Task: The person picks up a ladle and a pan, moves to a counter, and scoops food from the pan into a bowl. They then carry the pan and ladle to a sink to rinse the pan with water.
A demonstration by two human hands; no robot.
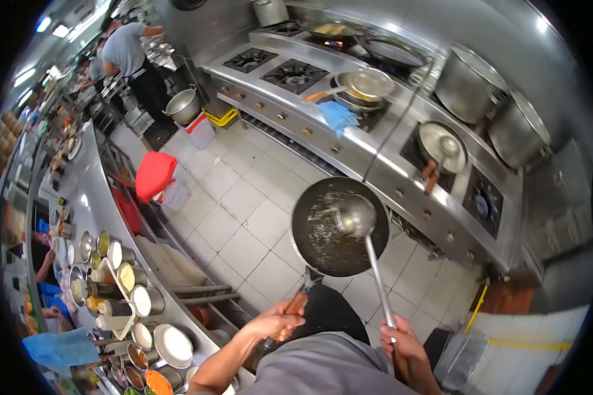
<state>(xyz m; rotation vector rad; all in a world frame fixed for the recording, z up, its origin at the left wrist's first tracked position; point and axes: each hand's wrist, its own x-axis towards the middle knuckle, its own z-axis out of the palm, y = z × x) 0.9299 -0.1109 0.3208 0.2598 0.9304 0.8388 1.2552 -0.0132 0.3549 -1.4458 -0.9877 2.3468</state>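
My left hand (277,321) is closed around the wooden handle of a dark wok (339,257), which is held out over the floor in front of my body. A shiny, wet-looking liquid with small bubbles coats the wok's bottom. Wrapped round the long handle of a steel ladle (357,216) is my right hand (405,341), a ring on one finger. The ladle's bowl lies inside the wok, toward its upper right side.
A steel stove (296,118) with burners, pans and tall stockpots (469,84) runs along the right. On the left counter (89,191) stand several tins of sauces and ingredients. A red-lidded bin (155,176) sits on the tiled floor. People work at the back left.
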